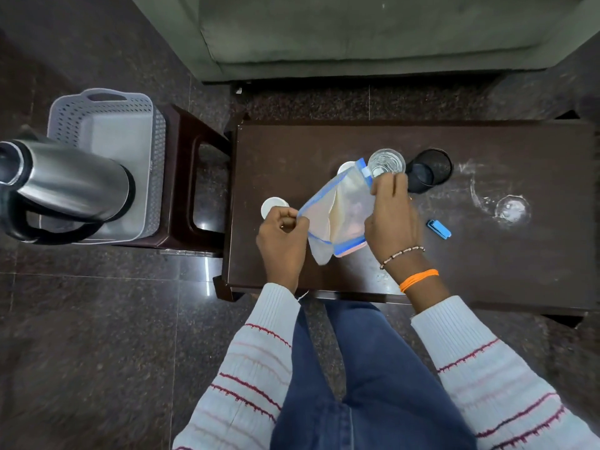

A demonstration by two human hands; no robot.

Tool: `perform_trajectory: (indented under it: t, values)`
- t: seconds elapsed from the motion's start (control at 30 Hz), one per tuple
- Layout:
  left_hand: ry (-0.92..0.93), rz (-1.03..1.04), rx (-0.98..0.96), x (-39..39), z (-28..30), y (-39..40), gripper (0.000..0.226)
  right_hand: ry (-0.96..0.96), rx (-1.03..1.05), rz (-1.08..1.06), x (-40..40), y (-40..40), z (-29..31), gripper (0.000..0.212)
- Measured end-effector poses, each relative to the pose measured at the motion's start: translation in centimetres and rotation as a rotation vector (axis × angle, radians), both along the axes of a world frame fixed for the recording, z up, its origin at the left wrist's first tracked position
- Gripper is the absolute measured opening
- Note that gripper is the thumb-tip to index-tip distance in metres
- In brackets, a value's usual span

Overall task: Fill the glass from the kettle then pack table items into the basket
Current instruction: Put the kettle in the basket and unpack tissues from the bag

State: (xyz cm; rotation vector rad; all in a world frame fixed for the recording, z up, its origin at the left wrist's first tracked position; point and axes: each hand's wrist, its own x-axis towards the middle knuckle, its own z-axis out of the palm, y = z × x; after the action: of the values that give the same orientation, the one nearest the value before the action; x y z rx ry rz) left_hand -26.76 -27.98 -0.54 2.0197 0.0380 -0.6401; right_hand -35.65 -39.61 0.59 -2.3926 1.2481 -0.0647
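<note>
The clear drinking glass (387,163) stands on the dark brown wooden table (487,287), towards its far edge, and appears to hold water. It sits just beyond the right hand (391,216), between a small white round lid (345,167) and a black mesh cup (430,170). The steel electric kettle with a black handle (65,186) looms at the left of the view, in front of the grey perforated plastic basket (107,151), which rests on a dark stool (194,177) beside the table.

Both hands are clamped on a translucent zip pouch with blue edges (337,216), lifted off the table. The left hand (281,237) pinches its left corner; the right hand grips its right side, fingers curled over the top near the blue slider.

The main risk, as I judge it, is the glass. The right hand's fingertips lie just beside its rim, so a tug on the pouch or a swing towards the basket could knock it over and wet the table. The pouch mouth looks part open, so tilting it might spill whatever is inside. A second white round lid (272,206) sits close behind the left hand and could be swept off the edge. A small blue clip (439,228) lies apart to the right, clear of the hands.

No brand, label or writing is legible on anything here.
</note>
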Motion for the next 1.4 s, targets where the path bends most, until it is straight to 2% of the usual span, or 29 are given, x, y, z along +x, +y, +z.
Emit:
perform_trajectory:
  t: [0.07, 0.13, 0.2, 0.27, 0.33, 0.67, 0.73, 0.93, 1.2, 1.4]
  values:
    - [-0.034, -0.06, -0.019, -0.2, 0.2, -0.3, 0.019, 0.068, -0.235, 0.152, -0.1, 0.5, 0.6, 0.031]
    - [-0.053, -0.132, -0.038, -0.5, 0.4, -0.6, 0.015, 0.062, -0.329, 0.292, -0.1, 0.9, 0.9, 0.022]
    - [-0.071, -0.189, -0.056, -0.7, 0.6, -1.0, 0.006, 0.069, -0.267, 0.48, 0.1, 1.1, 0.9, 0.02]
    - [-0.098, -0.232, -0.055, -0.8, 0.8, -1.3, 0.003, 0.212, -0.088, 0.704, 0.5, 1.2, 0.5, 0.029]
    - [-0.113, -0.246, -0.056, -0.8, 0.8, -1.3, 0.004, 0.364, 0.061, 0.82, 0.6, 1.3, 0.0, 0.034]
    - [-0.06, -0.28, -0.113, -0.1, 1.1, -0.1, 0.007, 0.753, 0.27, 0.943, 2.5, 1.6, -1.5, 0.034]
    - [-0.058, -0.301, -0.129, 0.1, 1.2, 0.1, 0.013, 0.772, 0.304, 0.936, 3.0, 1.8, -1.9, 0.039]
    - [-0.048, -0.323, -0.126, 0.2, 1.3, 0.4, 0.011, 0.788, 0.317, 0.942, 3.5, 1.8, -2.2, 0.044]
    - [-0.039, -0.34, -0.097, -0.2, 1.5, 0.3, 0.002, 0.668, 0.254, 0.835, 2.6, 1.4, -1.5, 0.03]
    - [-0.034, -0.35, -0.093, -0.2, 1.6, 0.2, 0.001, 0.751, 0.311, 0.859, 2.4, 1.5, -2.0, 0.048]
